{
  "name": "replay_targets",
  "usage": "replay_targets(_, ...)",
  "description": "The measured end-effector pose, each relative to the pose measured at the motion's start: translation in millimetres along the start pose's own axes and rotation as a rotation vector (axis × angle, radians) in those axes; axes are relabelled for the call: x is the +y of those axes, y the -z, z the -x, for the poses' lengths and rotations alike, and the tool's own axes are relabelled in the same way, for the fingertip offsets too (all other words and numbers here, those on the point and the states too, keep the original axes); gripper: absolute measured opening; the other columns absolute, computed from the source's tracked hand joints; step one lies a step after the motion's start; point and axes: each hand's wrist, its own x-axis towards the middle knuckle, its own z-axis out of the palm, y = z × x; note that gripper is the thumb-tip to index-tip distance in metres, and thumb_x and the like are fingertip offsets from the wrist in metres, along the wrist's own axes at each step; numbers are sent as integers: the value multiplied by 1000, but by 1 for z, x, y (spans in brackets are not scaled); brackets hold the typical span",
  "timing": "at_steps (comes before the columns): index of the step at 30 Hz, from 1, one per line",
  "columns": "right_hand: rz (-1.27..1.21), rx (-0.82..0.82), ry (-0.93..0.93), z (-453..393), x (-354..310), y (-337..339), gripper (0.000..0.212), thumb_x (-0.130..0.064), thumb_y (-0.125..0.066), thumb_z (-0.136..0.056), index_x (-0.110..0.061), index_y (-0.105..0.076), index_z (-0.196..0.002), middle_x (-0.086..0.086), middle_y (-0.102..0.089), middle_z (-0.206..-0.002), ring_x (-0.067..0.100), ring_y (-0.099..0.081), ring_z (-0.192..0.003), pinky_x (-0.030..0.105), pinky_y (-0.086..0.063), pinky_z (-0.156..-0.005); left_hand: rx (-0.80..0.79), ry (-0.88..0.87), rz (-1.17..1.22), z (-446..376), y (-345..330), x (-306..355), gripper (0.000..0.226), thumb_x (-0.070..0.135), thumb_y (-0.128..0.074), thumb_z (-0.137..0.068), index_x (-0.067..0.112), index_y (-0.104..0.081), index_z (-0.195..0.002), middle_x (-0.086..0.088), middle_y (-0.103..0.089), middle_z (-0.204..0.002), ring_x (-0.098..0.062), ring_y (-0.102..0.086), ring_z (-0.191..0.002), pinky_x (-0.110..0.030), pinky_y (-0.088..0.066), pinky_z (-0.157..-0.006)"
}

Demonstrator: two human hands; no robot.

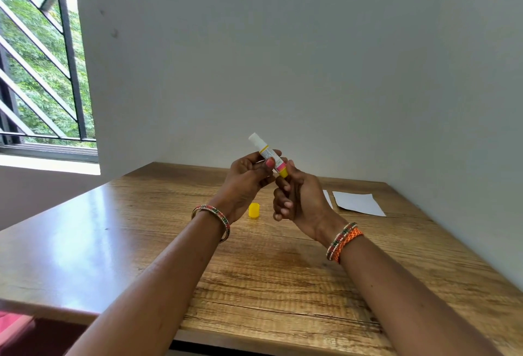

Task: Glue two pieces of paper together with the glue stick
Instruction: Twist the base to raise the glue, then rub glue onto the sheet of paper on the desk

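Note:
An uncapped glue stick (264,151), white with a yellow and pink base, is held tilted above the wooden table (141,236), its white glue end pointing up and away. My left hand (245,183) grips its barrel. My right hand (297,195) pinches the yellow base between thumb and finger. The yellow cap (254,210) stands on the table below my hands. A white sheet of paper (358,203) lies flat at the right. The edge of a second piece of paper (327,197) shows just behind my right hand, mostly hidden.
A white wall runs along the table's far and right sides. A barred window (42,72) is at the left. The table's near edge runs across the bottom of the view.

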Motion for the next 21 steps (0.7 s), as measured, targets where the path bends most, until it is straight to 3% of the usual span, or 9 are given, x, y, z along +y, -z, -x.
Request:
replay_targets(4, -145, 56, 48, -4, 0, -6, 33, -40, -43, -95, -13, -61, -96, 4, -48, -62, 14, -49, -53, 27, -50, -49, 47, 5, -87, 2, -3, -3, 17, 12, -57, -88, 8, -66, -102, 1, -72, -79, -6, -64, -67, -22, -51, -69)
replay_targets(8, -199, 131, 125, -5, 0, -5, 26, -32, -52, -93, -7, -59, -97, 1, -47, -62, 10, -51, -51, 25, -53, -53, 92, -1, -181, 5, -11, -9, 11, 18, -62, -86, 13, -69, -93, 9, -67, -64, -3, -59, -60, -20, -49, -68)
replay_targets(10, -200, 176, 174, -6, -3, -2, 19, -26, -56, -91, -6, -56, -90, 0, -48, -59, 9, -51, -50, 26, -53, -54, 84, 11, -211, 4, -12, -11, 19, 24, -62, -86, 15, -69, -101, 9, -68, -72, -2, -60, -69, -23, -49, -78)
replay_targets(14, -291, 261, 249, -8, -21, 22, 11, -16, -59, -88, -6, -57, -87, 4, -58, -64, 13, -58, -55, 26, -54, -53, 63, 120, -251, 5, -13, -14, 40, 28, -62, -85, 13, -59, -123, -2, -65, -117, -9, -57, -109, -29, -48, -88)
replay_targets(18, -376, 401, 248, -2, -30, 73, 17, -11, -64, -84, 0, -59, -94, 9, -61, -71, 15, -63, -54, 25, -56, -54, 97, 94, -349, 4, -19, -22, 33, 20, -63, -85, 14, -63, -118, 0, -68, -113, -9, -59, -108, -30, -49, -89)
replay_targets(21, -430, 489, 240, 0, -27, 103, 11, -7, -64, -83, 0, -59, -90, 10, -59, -71, 15, -64, -52, 25, -57, -53, 94, -68, -699, -10, -21, -28, 27, 15, -56, -90, 14, -64, -116, -1, -69, -112, -8, -60, -106, -28, -46, -98)
